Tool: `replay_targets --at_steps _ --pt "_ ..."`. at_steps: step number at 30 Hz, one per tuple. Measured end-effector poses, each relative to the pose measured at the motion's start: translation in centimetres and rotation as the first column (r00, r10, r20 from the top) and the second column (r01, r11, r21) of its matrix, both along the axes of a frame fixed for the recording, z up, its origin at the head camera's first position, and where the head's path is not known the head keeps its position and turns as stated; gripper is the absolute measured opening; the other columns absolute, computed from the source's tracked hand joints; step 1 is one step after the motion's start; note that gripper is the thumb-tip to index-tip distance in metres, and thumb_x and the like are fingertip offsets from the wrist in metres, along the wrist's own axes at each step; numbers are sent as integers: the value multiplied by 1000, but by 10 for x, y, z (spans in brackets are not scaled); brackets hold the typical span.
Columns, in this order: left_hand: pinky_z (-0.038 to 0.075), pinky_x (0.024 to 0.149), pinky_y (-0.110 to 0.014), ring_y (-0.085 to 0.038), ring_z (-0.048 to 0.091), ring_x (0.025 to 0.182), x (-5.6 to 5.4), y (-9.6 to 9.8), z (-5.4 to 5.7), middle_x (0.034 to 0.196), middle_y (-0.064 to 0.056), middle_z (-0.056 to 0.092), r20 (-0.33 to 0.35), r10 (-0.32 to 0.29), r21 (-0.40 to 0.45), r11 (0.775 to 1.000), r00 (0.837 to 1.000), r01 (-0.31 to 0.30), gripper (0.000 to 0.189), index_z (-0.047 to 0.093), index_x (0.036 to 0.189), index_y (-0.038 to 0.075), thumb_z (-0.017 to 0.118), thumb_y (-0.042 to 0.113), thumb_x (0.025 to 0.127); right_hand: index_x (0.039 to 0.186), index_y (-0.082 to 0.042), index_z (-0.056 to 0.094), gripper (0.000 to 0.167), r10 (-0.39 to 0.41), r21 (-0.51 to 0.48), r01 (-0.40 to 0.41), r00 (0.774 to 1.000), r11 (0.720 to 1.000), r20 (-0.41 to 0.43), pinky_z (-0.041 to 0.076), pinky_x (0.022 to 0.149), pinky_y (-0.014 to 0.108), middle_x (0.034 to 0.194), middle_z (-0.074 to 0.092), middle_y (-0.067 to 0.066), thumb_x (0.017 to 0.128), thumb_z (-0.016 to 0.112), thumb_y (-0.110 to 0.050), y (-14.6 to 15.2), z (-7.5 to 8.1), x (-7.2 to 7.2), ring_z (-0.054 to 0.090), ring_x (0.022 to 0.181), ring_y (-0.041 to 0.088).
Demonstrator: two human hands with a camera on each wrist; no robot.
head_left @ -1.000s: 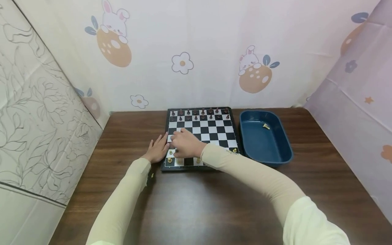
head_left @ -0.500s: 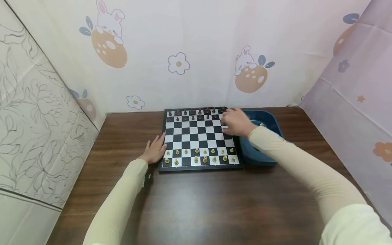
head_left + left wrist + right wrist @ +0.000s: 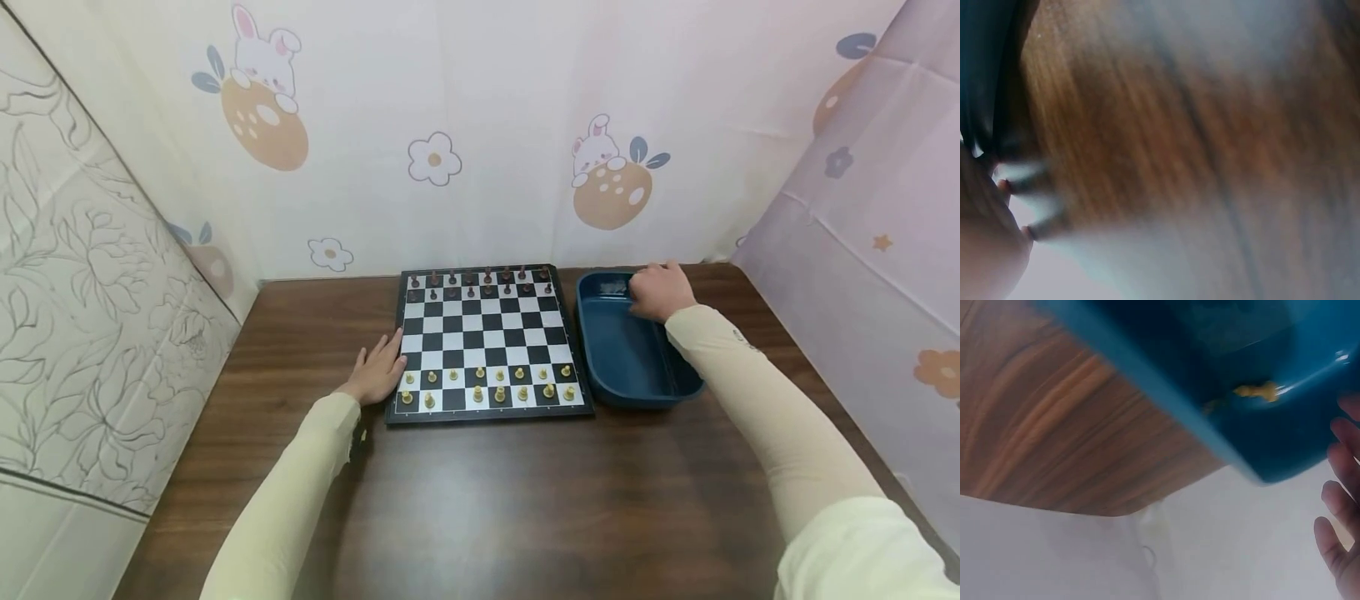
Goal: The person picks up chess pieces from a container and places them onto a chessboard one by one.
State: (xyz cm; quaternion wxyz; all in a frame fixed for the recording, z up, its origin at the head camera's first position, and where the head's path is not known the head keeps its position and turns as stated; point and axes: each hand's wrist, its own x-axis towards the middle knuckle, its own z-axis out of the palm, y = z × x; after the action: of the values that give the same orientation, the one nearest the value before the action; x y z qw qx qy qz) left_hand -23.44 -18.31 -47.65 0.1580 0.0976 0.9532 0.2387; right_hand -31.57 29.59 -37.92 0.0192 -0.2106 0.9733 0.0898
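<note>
A black-and-white chessboard (image 3: 482,339) lies on the table with two rows of dark chess pieces (image 3: 487,276) at the far side. Two rows of gold chess pieces (image 3: 500,394) stand at the near side, with a gap third from the left in the nearest row. My left hand (image 3: 375,372) rests by the board's left edge, fingers extended. My right hand (image 3: 662,292) is over the far right part of a blue tray (image 3: 618,342). In the right wrist view, its loosely bent fingers (image 3: 1339,499) are apart from a gold chess piece (image 3: 1259,392) lying inside.
The tray stands close against the board's right side. A brown wooden table (image 3: 480,500) extends toward me. Behind it hangs a white patterned curtain (image 3: 510,208), with a patterned panel (image 3: 97,292) on the left.
My right hand has travelled from the near left part of the board, across its far right corner, to the tray. My left hand stays at the board's left edge.
</note>
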Motion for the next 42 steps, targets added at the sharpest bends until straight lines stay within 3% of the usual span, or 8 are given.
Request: replay_targets --at_steps 9,16,22,31,37,42 --pt "-3 110 -59 -32 5 145 -1 0 0 159 -11 10 -9 4 9 1000 1000 -4 60 4 154 7 25 32 104 61 -12 58 26 -25 75 24 1000 997 14 34 72 47 53 49 1 82 73 -16 14 -16 -5 48 66 28" --pt "-3 110 -58 -31 5 145 2 0 -3 159 -11 10 -7 1 17 1000 1000 0 60 4 154 7 26 32 104 78 -9 69 7 -55 213 37 995 976 78 33 79 50 63 57 2 85 67 -7 14 -30 -5 49 75 30" --pt "-3 110 -58 -31 5 145 3 1 -1 159 -11 10 3 8 14 1000 1000 -8 60 4 154 8 27 32 104 80 -7 69 8 -81 259 55 992 964 92 31 86 53 62 57 4 87 65 -7 10 -33 -7 50 77 31" --pt "-2 111 -56 -29 6 145 2 1 -1 159 -9 12 -8 26 5 1000 1000 -26 60 6 154 9 27 33 103 72 -5 67 19 -104 235 86 993 968 62 31 87 53 61 57 7 88 59 1 4 -38 -10 53 70 28" --pt "-1 111 -57 -31 7 145 4 3 -2 158 -10 14 -8 9 15 1000 1000 -9 60 7 154 8 28 33 103 73 -3 67 18 -129 195 113 989 974 68 29 85 53 62 57 9 88 58 1 10 -46 -11 53 67 28" --pt "-2 111 -57 -31 7 145 3 0 3 158 -10 13 -9 20 19 1000 1000 -20 60 6 154 8 28 32 104 65 -7 61 24 -99 126 93 994 988 42 29 84 54 56 52 7 88 61 -6 8 -39 -12 50 63 28"
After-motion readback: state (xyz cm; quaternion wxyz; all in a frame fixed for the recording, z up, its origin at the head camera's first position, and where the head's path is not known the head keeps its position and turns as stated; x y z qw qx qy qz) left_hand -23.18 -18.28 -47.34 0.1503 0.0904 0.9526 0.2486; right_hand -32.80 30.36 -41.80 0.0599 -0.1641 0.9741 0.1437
